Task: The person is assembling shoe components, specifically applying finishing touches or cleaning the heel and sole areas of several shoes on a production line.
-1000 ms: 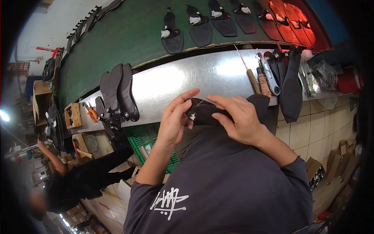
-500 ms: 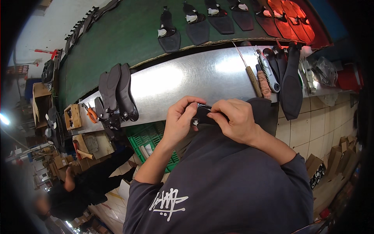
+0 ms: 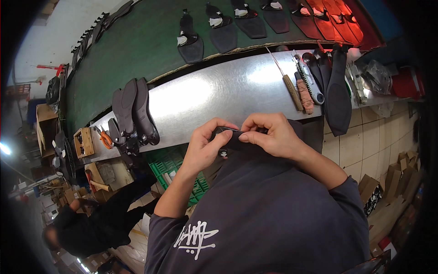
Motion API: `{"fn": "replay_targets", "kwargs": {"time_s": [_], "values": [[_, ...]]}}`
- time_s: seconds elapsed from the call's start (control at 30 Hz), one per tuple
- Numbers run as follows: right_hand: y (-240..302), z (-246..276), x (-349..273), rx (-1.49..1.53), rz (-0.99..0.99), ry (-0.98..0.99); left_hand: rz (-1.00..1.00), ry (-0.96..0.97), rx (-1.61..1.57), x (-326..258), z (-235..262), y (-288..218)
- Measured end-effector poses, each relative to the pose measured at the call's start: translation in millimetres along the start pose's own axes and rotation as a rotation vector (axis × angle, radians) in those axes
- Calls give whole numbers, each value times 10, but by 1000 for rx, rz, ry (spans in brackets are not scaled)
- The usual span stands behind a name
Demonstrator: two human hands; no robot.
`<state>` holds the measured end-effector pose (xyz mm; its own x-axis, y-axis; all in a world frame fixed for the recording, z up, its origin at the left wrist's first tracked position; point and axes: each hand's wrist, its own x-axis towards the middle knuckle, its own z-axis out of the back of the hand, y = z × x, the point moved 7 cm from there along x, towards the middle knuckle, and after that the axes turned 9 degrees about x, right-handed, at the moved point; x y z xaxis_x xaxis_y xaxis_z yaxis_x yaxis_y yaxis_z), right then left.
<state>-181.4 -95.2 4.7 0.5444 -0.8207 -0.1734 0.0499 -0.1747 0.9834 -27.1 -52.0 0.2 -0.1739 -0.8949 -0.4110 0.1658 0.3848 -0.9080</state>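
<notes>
Black shoe upper [image 3: 230, 139]: frame centre, over the near edge of the steel bench [image 3: 205, 98].
Left hand [image 3: 205, 148]: pinches its 9 o'clock end.
Right hand [image 3: 269, 134]: pinches its 3 o'clock end, fingertips nearly meeting the left's.
Long axis: 9–3 o'clock; pointing end hidden by fingers.

Counts along the metal bench and the green belt

Three black soles [image 3: 132, 112] stand stacked at the bench's left, and one long black sole [image 3: 338, 91] lies at its right. Two wooden-handled tools [image 3: 299, 93] lie side by side beside it, with one orange-handled pair of pliers [image 3: 106, 138] at the left end. One green crate [image 3: 171, 166] sits below. At least four black shoe pieces [image 3: 191, 39] lie on the belt. Two hands [image 3: 205, 148] share one dark piece [image 3: 230, 137].
</notes>
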Motion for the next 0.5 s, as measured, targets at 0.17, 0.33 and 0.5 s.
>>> {"fn": "replay_targets", "kwargs": {"time_s": [0.17, 0.33, 0.5], "values": [[131, -33, 165, -82, 31, 226, -1, -37, -161, -13, 140, -2], [445, 823, 356, -847, 684, -602, -14, -350, -586, -81, 631, 363], [-68, 921, 465, -1315, 290, -588, 150, -283, -1091, 36, 559, 1007]]}}
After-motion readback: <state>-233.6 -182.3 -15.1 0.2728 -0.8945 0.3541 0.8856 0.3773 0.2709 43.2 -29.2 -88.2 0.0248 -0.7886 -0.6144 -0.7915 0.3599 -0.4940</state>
